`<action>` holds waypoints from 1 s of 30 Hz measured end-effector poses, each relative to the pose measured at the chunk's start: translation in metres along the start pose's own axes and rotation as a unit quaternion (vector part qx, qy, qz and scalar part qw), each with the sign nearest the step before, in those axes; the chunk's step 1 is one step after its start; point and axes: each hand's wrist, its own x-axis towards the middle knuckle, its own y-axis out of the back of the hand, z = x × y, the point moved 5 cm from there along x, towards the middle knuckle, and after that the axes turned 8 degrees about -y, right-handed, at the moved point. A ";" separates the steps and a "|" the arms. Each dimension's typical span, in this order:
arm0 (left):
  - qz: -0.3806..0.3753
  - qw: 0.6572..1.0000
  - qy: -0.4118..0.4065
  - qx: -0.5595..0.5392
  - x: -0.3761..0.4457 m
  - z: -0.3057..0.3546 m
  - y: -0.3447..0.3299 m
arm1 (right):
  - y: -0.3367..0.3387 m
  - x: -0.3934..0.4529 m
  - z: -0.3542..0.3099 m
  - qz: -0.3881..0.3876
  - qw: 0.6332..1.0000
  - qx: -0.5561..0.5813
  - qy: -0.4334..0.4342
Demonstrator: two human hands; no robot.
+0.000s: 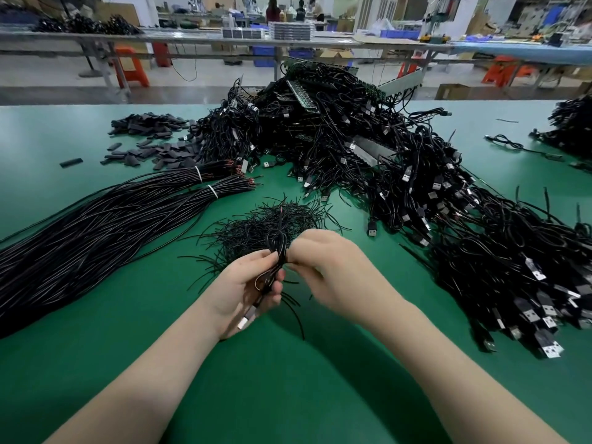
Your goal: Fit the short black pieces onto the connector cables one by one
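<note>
While the green worktop (pixel 288 373) lies heaped with black connector cables (pixel 352 149) and short black pieces (pixel 153 152) far left, the left hand (pixel 246 293) grips one looped cable (pixel 278 251); the right hand (pixel 333 267) has a narrow pinching grip on it. Behind stand long benches (pixel 192 38), orange stools (pixel 129 67) and distant workers (pixel 273 9).

looped black connector cable (pixel 278 251) held upright; thin black pieces (pixel 262 224) heaped behind

A green table (pixel 96 315) is covered by cable heaps (pixel 352 149); short black pieces (pixel 153 152) are scattered left of them.
</note>
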 end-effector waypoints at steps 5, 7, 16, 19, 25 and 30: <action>0.009 1.000 -0.011 -0.014 0.000 0.001 0.001 | -0.010 -0.005 -0.001 0.067 0.993 -0.087 0.049; 0.007 0.999 -0.048 -0.020 0.003 0.004 0.001 | -0.008 -0.004 0.017 0.064 0.984 0.069 -0.151; 0.001 0.992 -0.098 0.085 0.005 0.003 -0.003 | -0.019 -0.017 0.035 -0.065 0.787 0.432 -0.435; -0.007 0.990 -0.099 0.095 0.003 0.003 -0.006 | -0.017 -0.018 0.038 -0.084 0.750 0.457 -0.471; -0.021 0.987 -0.102 0.120 0.001 0.003 -0.009 | -0.018 -0.022 0.037 -0.166 0.718 0.474 -0.482; 0.006 0.995 -0.076 0.071 0.004 0.004 -0.006 | -0.015 -0.012 0.035 -0.003 0.886 0.322 -0.334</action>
